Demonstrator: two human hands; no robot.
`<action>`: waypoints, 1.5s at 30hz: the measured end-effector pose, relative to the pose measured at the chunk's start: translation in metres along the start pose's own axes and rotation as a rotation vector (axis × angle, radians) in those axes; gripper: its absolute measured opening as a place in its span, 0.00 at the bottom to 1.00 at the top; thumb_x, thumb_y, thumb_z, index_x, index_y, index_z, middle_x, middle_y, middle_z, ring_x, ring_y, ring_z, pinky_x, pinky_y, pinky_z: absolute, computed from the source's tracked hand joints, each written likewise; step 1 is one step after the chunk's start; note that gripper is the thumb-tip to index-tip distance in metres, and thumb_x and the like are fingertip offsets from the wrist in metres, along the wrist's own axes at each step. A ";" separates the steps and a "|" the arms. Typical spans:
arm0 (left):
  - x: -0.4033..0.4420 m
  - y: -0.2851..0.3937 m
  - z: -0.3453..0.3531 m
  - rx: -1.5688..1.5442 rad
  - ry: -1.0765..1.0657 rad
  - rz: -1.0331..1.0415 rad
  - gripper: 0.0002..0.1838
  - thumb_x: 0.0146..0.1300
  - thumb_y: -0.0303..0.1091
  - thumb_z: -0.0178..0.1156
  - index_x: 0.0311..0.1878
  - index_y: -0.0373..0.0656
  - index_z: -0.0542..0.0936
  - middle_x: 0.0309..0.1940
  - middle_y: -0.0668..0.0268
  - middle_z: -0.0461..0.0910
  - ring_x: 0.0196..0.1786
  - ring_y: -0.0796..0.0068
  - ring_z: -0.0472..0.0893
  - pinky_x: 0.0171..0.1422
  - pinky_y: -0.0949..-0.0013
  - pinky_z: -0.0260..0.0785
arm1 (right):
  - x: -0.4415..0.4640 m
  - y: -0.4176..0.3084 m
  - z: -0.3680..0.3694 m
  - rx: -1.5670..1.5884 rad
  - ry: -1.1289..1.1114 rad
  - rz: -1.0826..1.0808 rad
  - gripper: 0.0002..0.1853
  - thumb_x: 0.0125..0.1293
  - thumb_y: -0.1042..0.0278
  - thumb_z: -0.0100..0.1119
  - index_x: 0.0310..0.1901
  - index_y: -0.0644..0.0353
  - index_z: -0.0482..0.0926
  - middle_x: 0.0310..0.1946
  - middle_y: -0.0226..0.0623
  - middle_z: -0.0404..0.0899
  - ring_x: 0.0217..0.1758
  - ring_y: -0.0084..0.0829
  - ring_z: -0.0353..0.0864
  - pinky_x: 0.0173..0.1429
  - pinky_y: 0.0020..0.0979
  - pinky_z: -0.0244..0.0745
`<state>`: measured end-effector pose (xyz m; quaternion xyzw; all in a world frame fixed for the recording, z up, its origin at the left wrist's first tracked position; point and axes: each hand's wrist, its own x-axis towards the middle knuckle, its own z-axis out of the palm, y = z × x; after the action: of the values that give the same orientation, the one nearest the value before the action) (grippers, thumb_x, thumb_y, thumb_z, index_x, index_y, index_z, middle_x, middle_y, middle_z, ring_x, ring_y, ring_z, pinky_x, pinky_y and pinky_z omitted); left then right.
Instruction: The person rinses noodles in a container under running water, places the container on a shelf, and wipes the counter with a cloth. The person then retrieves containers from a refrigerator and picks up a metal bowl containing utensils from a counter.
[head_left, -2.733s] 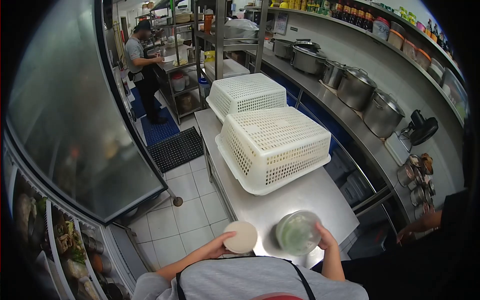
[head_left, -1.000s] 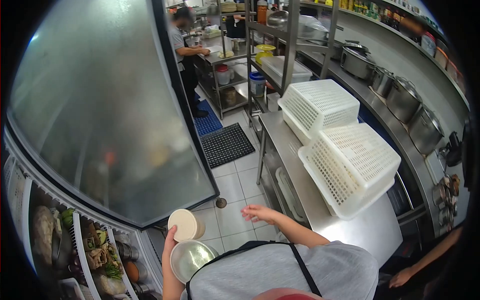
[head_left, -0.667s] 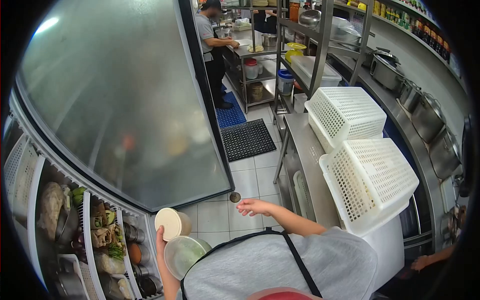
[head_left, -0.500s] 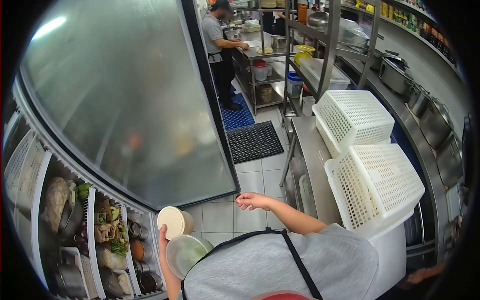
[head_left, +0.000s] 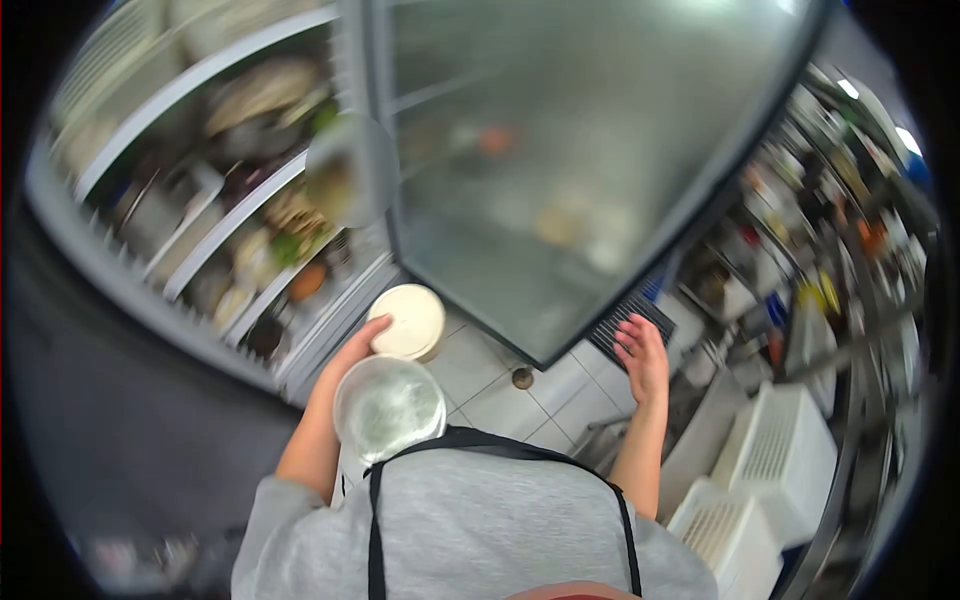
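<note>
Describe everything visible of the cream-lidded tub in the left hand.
The tub is round, with a flat cream lid facing up toward the camera and a short stretch of slightly darker side wall showing. It looks like plastic, closed, its contents hidden. The left hand grips it at the side, thumb over the lid's edge. The translucent bowl sits right beside it; contact is unclear.

one head-worn view, looking steeply down (slightly blurred) past the person's own chest.

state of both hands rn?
Left hand: closed on the cream-lidded tub; clear bowl against its forearm, support unclear.
Right hand: open, empty, raised near the glass door.
</note>
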<state>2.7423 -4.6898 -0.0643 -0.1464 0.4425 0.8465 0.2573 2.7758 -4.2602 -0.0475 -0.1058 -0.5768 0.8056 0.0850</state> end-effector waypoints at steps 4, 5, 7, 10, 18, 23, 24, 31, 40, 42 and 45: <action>-0.032 -0.009 -0.029 -0.129 0.108 0.034 0.27 0.56 0.46 0.58 0.55 0.42 0.70 0.45 0.61 0.78 0.46 0.66 0.77 0.53 0.66 0.68 | 0.040 0.029 0.055 0.022 -0.255 0.125 0.17 0.67 0.55 0.45 0.51 0.57 0.69 0.42 0.32 0.74 0.44 0.24 0.72 0.49 0.29 0.68; -0.046 -0.011 -0.033 -0.136 0.161 0.071 0.27 0.55 0.46 0.58 0.55 0.42 0.70 0.46 0.61 0.77 0.46 0.66 0.77 0.53 0.66 0.68 | 0.043 0.037 0.077 0.002 -0.332 0.162 0.17 0.67 0.56 0.45 0.51 0.57 0.69 0.42 0.32 0.74 0.44 0.24 0.72 0.48 0.29 0.68; -0.067 -0.014 -0.052 -0.142 0.241 0.122 0.27 0.55 0.46 0.58 0.55 0.42 0.70 0.46 0.61 0.77 0.47 0.66 0.77 0.53 0.66 0.67 | 0.049 0.057 0.125 -0.059 -0.467 0.239 0.18 0.67 0.56 0.46 0.51 0.58 0.69 0.42 0.34 0.74 0.42 0.24 0.74 0.47 0.28 0.71; -0.093 -0.021 -0.092 -0.256 0.374 0.311 0.28 0.55 0.47 0.58 0.56 0.43 0.70 0.48 0.61 0.76 0.48 0.66 0.76 0.53 0.65 0.67 | 0.055 0.074 0.204 -0.150 -0.714 0.281 0.16 0.66 0.57 0.48 0.50 0.58 0.70 0.42 0.34 0.75 0.44 0.25 0.74 0.49 0.28 0.69; -0.134 -0.002 -0.169 -0.378 0.562 0.531 0.29 0.55 0.47 0.58 0.57 0.43 0.68 0.49 0.60 0.75 0.49 0.66 0.75 0.54 0.63 0.68 | 0.040 0.096 0.416 -0.300 -1.381 0.064 0.17 0.62 0.61 0.55 0.49 0.60 0.72 0.43 0.33 0.74 0.45 0.25 0.73 0.52 0.27 0.67; -0.153 0.027 -0.191 -0.381 0.581 0.543 0.29 0.55 0.47 0.58 0.58 0.43 0.68 0.50 0.60 0.74 0.51 0.65 0.75 0.55 0.63 0.67 | 0.038 0.078 0.545 -0.274 -1.497 -0.505 0.28 0.54 0.58 0.62 0.56 0.55 0.66 0.52 0.38 0.64 0.50 0.30 0.70 0.48 0.32 0.70; -0.157 0.031 -0.191 -0.382 0.593 0.543 0.29 0.55 0.47 0.58 0.58 0.43 0.68 0.50 0.60 0.74 0.51 0.65 0.75 0.55 0.63 0.67 | 0.041 0.078 0.571 -0.230 -1.480 -0.574 0.31 0.53 0.56 0.64 0.58 0.53 0.64 0.52 0.39 0.63 0.51 0.32 0.69 0.48 0.33 0.71; -0.179 0.039 -0.208 -0.460 0.757 0.680 0.30 0.54 0.47 0.59 0.58 0.43 0.67 0.49 0.59 0.75 0.52 0.64 0.75 0.56 0.62 0.67 | 0.049 0.076 0.727 -0.291 -1.384 -0.952 0.42 0.44 0.51 0.69 0.62 0.44 0.59 0.59 0.46 0.60 0.62 0.44 0.60 0.61 0.39 0.62; -0.181 0.038 -0.189 -0.552 0.873 0.776 0.32 0.51 0.53 0.59 0.56 0.45 0.68 0.46 0.61 0.76 0.46 0.65 0.76 0.48 0.63 0.70 | 0.075 0.092 0.790 -0.415 -1.286 -0.967 0.32 0.36 0.45 0.71 0.41 0.57 0.75 0.46 0.52 0.70 0.48 0.45 0.72 0.52 0.37 0.68; -0.178 0.040 -0.184 -0.565 0.930 0.805 0.32 0.51 0.53 0.59 0.56 0.45 0.69 0.45 0.61 0.76 0.44 0.65 0.76 0.46 0.63 0.70 | 0.089 0.090 0.794 -0.379 -1.316 -0.871 0.33 0.37 0.42 0.70 0.41 0.58 0.75 0.42 0.50 0.73 0.48 0.44 0.73 0.51 0.36 0.68; -0.175 0.042 -0.179 -0.579 0.939 0.834 0.32 0.51 0.53 0.59 0.56 0.45 0.69 0.45 0.61 0.76 0.44 0.65 0.77 0.45 0.63 0.70 | 0.109 0.080 0.800 -0.356 -1.347 -0.754 0.35 0.38 0.40 0.69 0.42 0.61 0.75 0.42 0.48 0.76 0.48 0.41 0.75 0.51 0.35 0.69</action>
<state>2.8664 -4.9112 -0.0541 -0.3780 0.2824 0.8058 -0.3578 2.4545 -4.9865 0.1187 0.5950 -0.6213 0.5088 -0.0331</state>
